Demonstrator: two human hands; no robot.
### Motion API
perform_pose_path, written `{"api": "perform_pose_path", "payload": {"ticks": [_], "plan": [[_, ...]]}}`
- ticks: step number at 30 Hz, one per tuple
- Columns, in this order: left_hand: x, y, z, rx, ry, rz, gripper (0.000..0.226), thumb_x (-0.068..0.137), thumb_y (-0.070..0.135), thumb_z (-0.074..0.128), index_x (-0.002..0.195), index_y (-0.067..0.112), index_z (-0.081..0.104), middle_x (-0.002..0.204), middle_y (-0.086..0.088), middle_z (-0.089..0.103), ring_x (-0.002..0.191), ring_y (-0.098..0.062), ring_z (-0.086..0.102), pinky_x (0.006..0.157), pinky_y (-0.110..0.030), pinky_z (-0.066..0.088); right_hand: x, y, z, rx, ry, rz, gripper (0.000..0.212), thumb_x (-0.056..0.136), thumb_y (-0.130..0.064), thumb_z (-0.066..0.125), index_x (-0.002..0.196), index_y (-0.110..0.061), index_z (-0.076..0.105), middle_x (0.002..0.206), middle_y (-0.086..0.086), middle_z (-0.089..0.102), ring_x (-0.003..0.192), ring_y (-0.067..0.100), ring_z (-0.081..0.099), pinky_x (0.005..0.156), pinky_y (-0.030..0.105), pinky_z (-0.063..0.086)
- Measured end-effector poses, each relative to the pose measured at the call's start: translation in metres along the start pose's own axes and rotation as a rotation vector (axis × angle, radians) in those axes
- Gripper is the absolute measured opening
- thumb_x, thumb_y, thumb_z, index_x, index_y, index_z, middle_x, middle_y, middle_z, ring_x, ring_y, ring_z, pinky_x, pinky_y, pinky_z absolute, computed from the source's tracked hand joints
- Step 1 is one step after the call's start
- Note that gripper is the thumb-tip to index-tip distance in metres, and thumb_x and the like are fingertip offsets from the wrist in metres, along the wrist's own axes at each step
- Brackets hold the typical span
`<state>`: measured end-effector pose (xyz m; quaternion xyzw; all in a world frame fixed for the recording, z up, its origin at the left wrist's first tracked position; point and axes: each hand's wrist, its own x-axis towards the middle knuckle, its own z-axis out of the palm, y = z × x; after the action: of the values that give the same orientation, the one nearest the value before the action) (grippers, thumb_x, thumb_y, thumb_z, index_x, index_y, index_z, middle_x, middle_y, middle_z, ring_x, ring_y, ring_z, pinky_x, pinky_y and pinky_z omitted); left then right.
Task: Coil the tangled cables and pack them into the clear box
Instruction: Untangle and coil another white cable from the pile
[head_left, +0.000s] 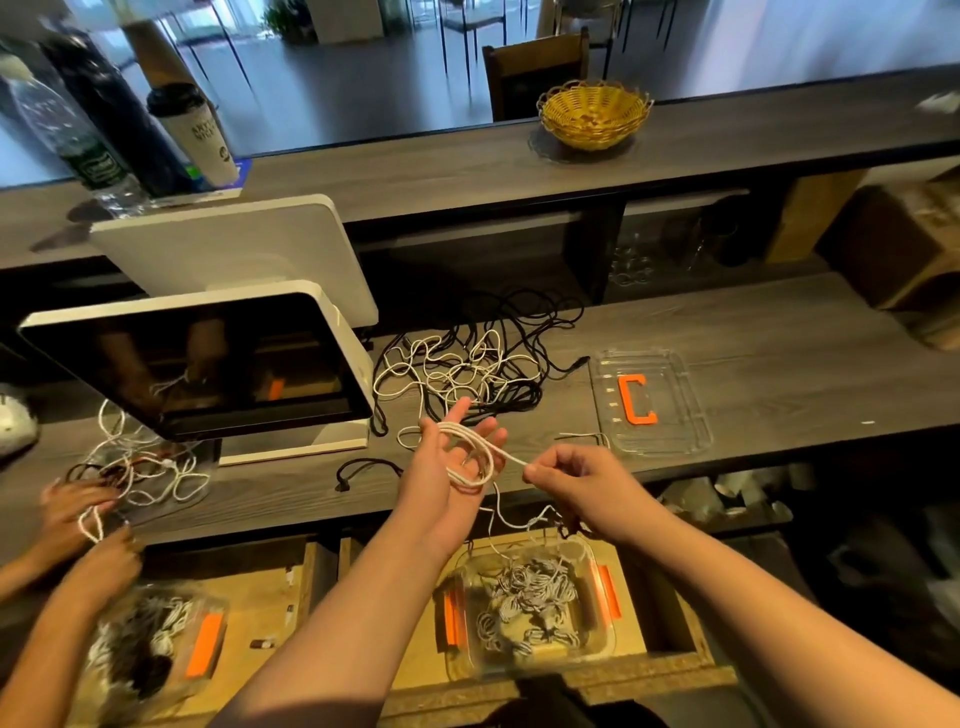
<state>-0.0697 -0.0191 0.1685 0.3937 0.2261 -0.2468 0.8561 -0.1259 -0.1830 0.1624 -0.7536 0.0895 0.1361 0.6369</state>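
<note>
The left hand (451, 457) is raised above the near edge of the dark wood-grain counter (753, 338), palm up and fingers straight and spread, with a white braided cable (470, 457) looped several times around the palm and fingers. The right hand (563, 480) pinches that same cable between thumb and forefinger just to the right of the loops; the cord runs taut between the two hands, and its slack drops down toward the near side.

Below the hands, in a plywood drawer, sits a clear box (530, 605) of glossy rounded plastic with orange clips — inside it lie small coiled bundles of white-and-grey cord. A flat clear lid (652, 402) bearing an orange C-shaped piece rests on the counter to the right.

Further back lies a tangled heap (467, 364) of thin black and white cables, loose and looping. To its left stands a white-framed screen (202, 364) with a glossy dark face. At the far left another person's hands (88, 519) hold a white cord. A woven yellow basket (595, 114) sits on the far shelf.
</note>
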Motion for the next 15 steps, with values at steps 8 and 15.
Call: {"api": "perform_pose_path", "payload": {"ticks": [8, 15], "plan": [[0.004, -0.006, 0.0, -0.172, 0.082, 0.02, 0.053, 0.106, 0.051, 0.028, 0.13, 0.018, 0.063, 0.08, -0.007, 0.064, 0.074, -0.016, 0.06, 0.073, -0.034, 0.055, -0.008, 0.007, 0.008, 0.058, -0.111, 0.121, 0.02, 0.096, -0.019, 0.061, 0.078, -0.01, 0.063, 0.063, -0.001, 0.055, 0.065, 0.021, 0.057, 0.073, 0.04, 0.051], [0.013, -0.007, -0.003, -0.156, 0.109, 0.068, 0.057, 0.106, 0.054, 0.022, 0.135, 0.02, 0.057, 0.058, 0.003, 0.042, 0.048, -0.008, 0.034, 0.046, -0.022, 0.032, -0.014, 0.004, 0.007, 0.023, -0.287, 0.192, 0.018, 0.098, -0.017, 0.057, 0.081, -0.012, 0.058, 0.069, 0.007, 0.067, 0.068, 0.02, 0.067, 0.07, 0.031, 0.054]]}}
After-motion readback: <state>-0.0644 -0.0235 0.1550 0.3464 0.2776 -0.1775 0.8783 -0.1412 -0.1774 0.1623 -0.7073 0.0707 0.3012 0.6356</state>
